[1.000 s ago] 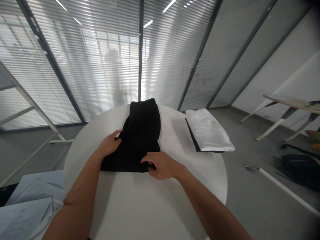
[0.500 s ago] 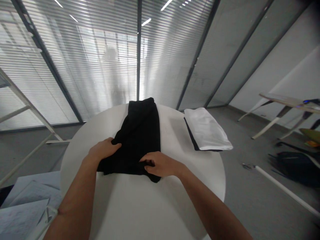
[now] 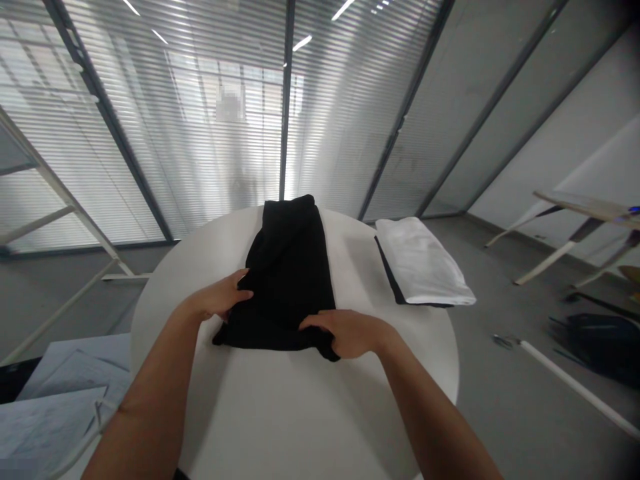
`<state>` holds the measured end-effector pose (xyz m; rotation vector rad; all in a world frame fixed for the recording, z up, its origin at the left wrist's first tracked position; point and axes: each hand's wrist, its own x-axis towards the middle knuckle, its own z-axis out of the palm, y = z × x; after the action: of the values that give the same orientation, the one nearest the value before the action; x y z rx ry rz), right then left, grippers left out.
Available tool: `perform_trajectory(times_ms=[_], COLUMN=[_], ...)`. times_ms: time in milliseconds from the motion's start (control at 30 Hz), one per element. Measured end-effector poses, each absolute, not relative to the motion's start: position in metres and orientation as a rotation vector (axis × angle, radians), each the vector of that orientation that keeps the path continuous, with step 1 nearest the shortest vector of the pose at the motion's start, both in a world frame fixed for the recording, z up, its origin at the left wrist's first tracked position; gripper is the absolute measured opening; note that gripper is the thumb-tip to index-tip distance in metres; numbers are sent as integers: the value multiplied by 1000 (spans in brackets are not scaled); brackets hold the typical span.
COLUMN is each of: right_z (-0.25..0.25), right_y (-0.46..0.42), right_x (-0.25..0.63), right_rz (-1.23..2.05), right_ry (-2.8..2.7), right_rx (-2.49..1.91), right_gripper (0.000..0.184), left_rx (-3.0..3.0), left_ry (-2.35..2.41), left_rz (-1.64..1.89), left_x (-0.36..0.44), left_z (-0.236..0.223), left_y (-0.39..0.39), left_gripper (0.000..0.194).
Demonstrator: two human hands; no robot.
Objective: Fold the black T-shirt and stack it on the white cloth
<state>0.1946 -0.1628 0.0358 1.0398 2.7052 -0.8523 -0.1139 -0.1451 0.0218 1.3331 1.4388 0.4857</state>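
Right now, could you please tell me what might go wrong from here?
The black cloth reaches the far rim of the table, so its far end might slip over. Its near edge is uneven by the right hand, so creases could form. The folded white cloth overhangs the table's right edge; a bump might knock it off.

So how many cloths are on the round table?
3 visible: a black cloth between left hand and right hand, white cloth to its right, dark cloth beneath that. Others may be hidden.
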Motion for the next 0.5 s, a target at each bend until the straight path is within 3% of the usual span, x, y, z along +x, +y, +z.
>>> perform_trajectory(times_ms=[133,267,500], right_z=[42,42,36], right_y=[-157,-156,-158], right_x=[201,194,181], right_rz=[-811,-960,-1131], right_ry=[2735,2769,2770], right_rx=[1131,1113,1011], right_gripper=[59,46,40], left_rx=[1343,1484,1627], left_ry=[1386,1321,1230], left_rz=[455,567,854], left_x=[-110,-110,-103], left_z=[24,25,35], left_y=[-149,-146,-143], left_gripper=[95,98,54])
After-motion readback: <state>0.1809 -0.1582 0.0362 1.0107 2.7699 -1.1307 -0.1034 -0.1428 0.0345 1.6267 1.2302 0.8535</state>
